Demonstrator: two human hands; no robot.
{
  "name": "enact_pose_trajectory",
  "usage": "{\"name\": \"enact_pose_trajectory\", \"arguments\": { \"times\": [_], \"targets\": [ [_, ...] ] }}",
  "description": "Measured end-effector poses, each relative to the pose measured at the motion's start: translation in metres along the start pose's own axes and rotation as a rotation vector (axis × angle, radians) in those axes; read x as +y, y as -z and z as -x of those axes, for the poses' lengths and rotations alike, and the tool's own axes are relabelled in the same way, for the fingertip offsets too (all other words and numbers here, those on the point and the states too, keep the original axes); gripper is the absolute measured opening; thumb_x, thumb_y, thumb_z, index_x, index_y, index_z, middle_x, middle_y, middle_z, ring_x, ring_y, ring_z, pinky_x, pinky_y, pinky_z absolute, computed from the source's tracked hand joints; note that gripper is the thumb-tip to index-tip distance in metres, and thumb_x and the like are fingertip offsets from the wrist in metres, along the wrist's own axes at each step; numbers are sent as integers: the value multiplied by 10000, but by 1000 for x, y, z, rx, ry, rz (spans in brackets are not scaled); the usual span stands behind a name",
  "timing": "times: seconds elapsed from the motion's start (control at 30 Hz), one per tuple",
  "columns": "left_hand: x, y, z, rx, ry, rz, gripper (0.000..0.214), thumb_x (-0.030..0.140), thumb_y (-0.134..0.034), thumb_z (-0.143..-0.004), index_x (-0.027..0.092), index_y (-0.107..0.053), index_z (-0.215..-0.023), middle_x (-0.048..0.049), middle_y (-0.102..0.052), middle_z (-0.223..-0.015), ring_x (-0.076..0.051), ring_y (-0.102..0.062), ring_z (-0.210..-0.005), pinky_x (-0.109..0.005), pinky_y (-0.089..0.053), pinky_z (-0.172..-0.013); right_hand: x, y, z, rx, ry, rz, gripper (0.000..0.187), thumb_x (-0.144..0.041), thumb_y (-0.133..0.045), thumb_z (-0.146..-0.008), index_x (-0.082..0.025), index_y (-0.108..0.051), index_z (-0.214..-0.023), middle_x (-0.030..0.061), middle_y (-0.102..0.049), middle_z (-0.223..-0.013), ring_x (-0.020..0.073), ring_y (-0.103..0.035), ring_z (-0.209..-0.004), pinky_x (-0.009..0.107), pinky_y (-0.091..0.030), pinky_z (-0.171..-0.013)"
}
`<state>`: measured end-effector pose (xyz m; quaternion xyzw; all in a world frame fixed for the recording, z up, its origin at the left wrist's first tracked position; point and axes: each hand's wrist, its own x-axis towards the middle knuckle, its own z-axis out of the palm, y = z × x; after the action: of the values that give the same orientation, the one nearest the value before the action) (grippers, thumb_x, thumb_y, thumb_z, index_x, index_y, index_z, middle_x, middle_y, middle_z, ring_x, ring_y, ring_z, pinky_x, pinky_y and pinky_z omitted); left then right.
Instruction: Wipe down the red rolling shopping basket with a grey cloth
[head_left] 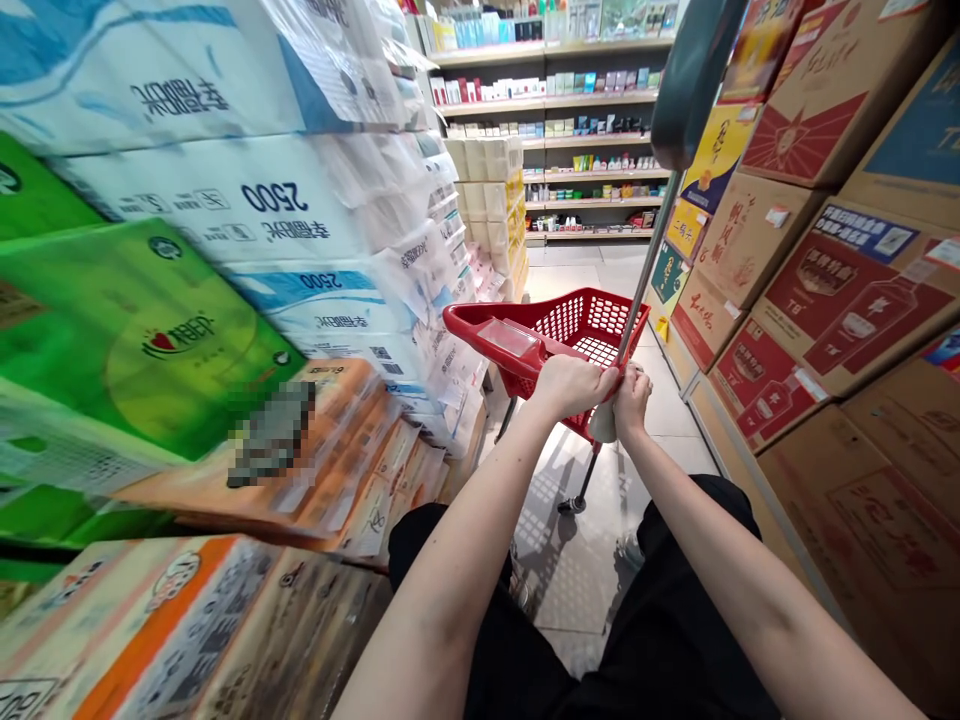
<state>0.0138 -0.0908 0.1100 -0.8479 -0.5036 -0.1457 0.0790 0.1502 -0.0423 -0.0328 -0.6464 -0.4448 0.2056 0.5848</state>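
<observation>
My left hand (574,385) and my right hand (632,397) are both closed side by side round the lower end of a thin metal pole (646,270). The pole slants up to the right and ends in a dark grey head (690,80) near the top of the view. A white tip (601,424) of the pole shows just under my hands. Directly behind my hands stands a red mesh shopping basket (577,325) on a wheeled frame, one caster (574,505) resting on the tiled floor. I cannot see anything lying inside the basket.
Tall stacks of wrapped tissue packs (247,210) crowd the left side of the narrow aisle. Printed cartons (832,290) are stacked along the right. Shelves of small goods (585,130) close the far end. My legs in black clothing (660,640) fill the bottom.
</observation>
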Motion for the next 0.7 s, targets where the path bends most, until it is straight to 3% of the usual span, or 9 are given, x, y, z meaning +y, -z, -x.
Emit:
{"name": "enact_pose_trajectory", "arguments": {
  "times": [0.13, 0.23, 0.33, 0.43, 0.53, 0.7],
  "targets": [
    [2, 4, -1, -19, 1, 4, 711, 502, -156, -954, 134, -734, -764, -114, -703, -738, -205, -654, -723, -281, -370, -615, 12, 3, 31, -192, 163, 23, 557, -420, -356, -868, -147, -356, -1354, 173, -367, -1374, 285, -316, -1316, 469, -306, -1048],
    [1, 5, -2, -29, 8, 2, 721, 515, -148, -952, 139, -736, -773, -113, -702, -738, -209, -655, -732, -280, -364, -614, 38, 2, 53, -275, 334, 174, 714, -338, -474, -803, -68, -242, -1422, 226, -257, -1436, 321, -237, -1358, 479, -294, -1058],
    [2, 4, -4, -33, 12, -10, 724, 535, -151, -948, 146, -738, -779, -113, -701, -743, -213, -655, -737, -284, -361, -611, 64, 1, 50, -269, 322, 296, 549, -236, -406, -817, -61, -388, -1337, 228, -415, -1312, 301, -398, -1247, 449, -374, -988],
    [2, 3, -5, -39, 10, -23, 722, 537, -154, -947, 148, -736, -770, -111, -700, -737, -211, -654, -716, -285, -350, -598, 79, 3, 28, -390, 263, 405, 354, -190, -406, -788, -121, -573, -1093, 154, -588, -1053, 256, -554, -987, 389, -445, -856],
    [1, 2, -7, -29, 5, -34, 722, 526, -152, -949, 145, -731, -748, -108, -697, -716, -214, -653, -698, -286, -335, -579, 76, 10, 8, -471, 250, 473, 221, -223, -494, -757, -156, -612, -931, 100, -635, -899, 229, -575, -856, 342, -445, -789],
    [0, -1, -12, -17, 9, -35, 721, 519, -158, -951, 129, -736, -764, -121, -694, -722, -219, -655, -720, -286, -334, -580, 32, 22, -6, -293, 298, 299, 318, -384, -574, -763, -173, -583, -1000, 103, -649, -959, 241, -583, -871, 337, -443, -766]
  ]
}}
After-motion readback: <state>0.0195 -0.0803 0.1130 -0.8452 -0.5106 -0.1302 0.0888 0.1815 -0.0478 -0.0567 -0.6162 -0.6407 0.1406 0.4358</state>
